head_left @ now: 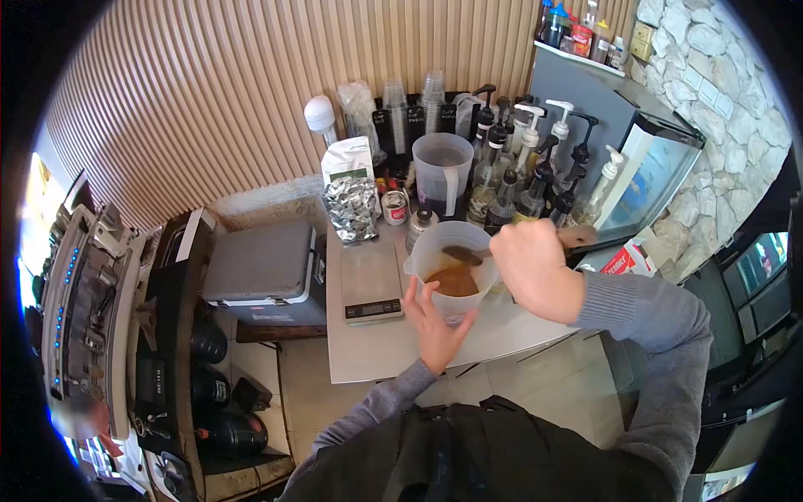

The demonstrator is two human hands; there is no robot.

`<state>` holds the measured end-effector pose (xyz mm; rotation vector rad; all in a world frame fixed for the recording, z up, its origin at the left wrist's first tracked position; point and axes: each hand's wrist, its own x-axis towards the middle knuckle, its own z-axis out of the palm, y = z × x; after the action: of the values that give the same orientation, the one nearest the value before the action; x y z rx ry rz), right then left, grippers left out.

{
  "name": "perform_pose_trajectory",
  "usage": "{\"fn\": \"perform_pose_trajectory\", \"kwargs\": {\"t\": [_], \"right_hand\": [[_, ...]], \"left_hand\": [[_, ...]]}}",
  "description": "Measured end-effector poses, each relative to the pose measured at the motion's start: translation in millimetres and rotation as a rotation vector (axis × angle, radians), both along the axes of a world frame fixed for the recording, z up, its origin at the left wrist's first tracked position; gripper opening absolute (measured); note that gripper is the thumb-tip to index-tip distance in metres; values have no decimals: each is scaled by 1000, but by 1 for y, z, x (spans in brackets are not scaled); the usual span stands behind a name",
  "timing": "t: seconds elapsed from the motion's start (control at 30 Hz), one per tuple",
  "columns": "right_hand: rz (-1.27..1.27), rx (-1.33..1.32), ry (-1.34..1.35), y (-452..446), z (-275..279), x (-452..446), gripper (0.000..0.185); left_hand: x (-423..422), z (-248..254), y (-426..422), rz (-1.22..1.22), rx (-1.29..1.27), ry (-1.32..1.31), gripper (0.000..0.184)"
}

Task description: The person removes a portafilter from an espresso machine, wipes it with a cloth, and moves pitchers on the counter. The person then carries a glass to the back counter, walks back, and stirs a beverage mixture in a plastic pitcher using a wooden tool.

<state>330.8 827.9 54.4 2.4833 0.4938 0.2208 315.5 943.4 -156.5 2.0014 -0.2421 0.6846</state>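
A translucent plastic pitcher (426, 243) with brown liquid (454, 282) in it stands on the light table (355, 347). Against the pitcher's near side rests my left hand (438, 328), its fingers spread. My right hand (535, 266) is closed round the handle of a wooden spoon (462, 254), above the pitcher's right rim. The spoon's dark end is inside the pitcher, over the liquid. Left of the pitcher lies a flat scale (370, 276) with a display at its front edge.
Behind are a second pitcher (442, 159), several pump bottles (535, 197), a foil bag (351, 201), a can (394, 207) and stacked cups (432, 96). A grey cooler (259, 259) and a coffee machine (79, 326) stand left; a glass-door fridge (652, 180) stands right.
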Motion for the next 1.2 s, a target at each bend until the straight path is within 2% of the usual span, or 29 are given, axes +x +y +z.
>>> {"fn": "perform_pose_trajectory", "kwargs": {"t": [0.03, 0.1, 0.17, 0.2, 0.27, 0.3, 0.4, 0.47, 0.5, 0.57, 0.7, 0.77, 0.8, 0.87, 1.0, 1.1, 1.2], "right_hand": [[-45, 29, 3, 1, 9, -4, 6], [-43, 31, -36, 0, -8, 4, 6], [7, -40, 3, 2, -29, 13, 6], [-27, -117, 11, 8, -33, 12, 5], [6, -88, 31, -3, -60, 23, 5], [44, -60, 57, -8, -67, 28, 5], [12, -7, -37, -7, -32, 12, 5], [-8, 25, -42, -4, -13, 0, 6], [-25, 59, -53, -1, -9, -3, 7], [-28, 10, -57, -2, -30, 5, 7], [155, -92, -63, -10, -86, 36, 7], [422, -137, -33, -11, -98, 46, 7], [426, -135, -30, -7, -94, 44, 7], [457, -297, -173, -3, -87, 36, 7], [360, -102, -113, -7, -44, 32, 10], [247, -57, -87, -7, -12, 16, 10], [197, -104, -95, 1, 5, -7, 10]], "left_hand": [[-1, 4, 1, 11, 37, -13, 76], [3, 8, 5, 11, 76, -29, 74], [22, 17, 13, 10, 31, -119, 60], [35, 23, 20, 5, 32, -124, 60], [64, 35, 36, -37, -54, -133, 44], [78, 37, 41, -36, -53, -138, 44], [106, 17, 50, -53, -95, -33, 36], [115, -3, 50, -234, -139, 71, 35], [116, -7, 48, -243, -140, 75, 35], [117, -15, 46, -323, -384, 155, 36], [124, -24, 51, -356, -461, 186, 37], [119, -15, 56, -353, -316, 179, 38], [118, -13, 58, -348, -315, 182, 38], [120, -11, 60, -413, -326, 205, 38], [127, -10, 70, -532, -330, 277, 38], [130, -5, 71, -612, -309, 321, 39], [133, -8, 68, -746, -457, 373, 40]]}}
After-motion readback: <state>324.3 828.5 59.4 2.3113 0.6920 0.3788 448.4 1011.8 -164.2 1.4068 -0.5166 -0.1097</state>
